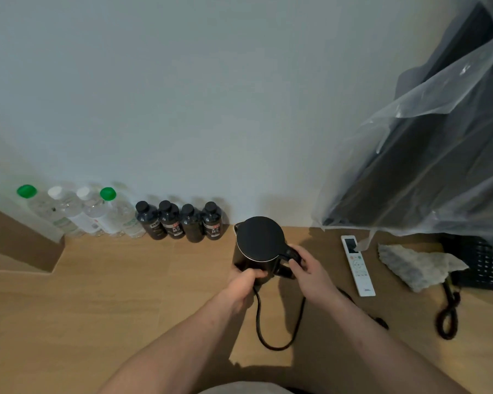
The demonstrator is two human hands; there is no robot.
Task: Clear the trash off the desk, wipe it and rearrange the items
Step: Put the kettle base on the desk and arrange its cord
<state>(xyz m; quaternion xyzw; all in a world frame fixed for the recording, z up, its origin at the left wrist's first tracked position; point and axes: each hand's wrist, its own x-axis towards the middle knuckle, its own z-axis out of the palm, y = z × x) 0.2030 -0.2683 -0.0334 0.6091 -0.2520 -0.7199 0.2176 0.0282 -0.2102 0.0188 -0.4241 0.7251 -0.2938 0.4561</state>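
— Along the back edge of the tabletop (103,294), what do you have?

— Against the wall I see four clear water bottles (77,211), two capped green and two white, then four dark bottles (180,223) in a row. I cannot tell how full any of them are. Left of the kettle (258,245) bare wood runs to the near edge; on the right lie a white remote (357,265), a crumpled cloth (416,265) and a black phone (478,263), under a plastic-draped dark shape (427,155).

— And the hands?

— I have the black kettle standing upright mid-tabletop, lid closed. My left hand (241,288) curls its fingers round the lower body; my right hand (308,268) grips the handle. Its cord (264,334) loops toward me.
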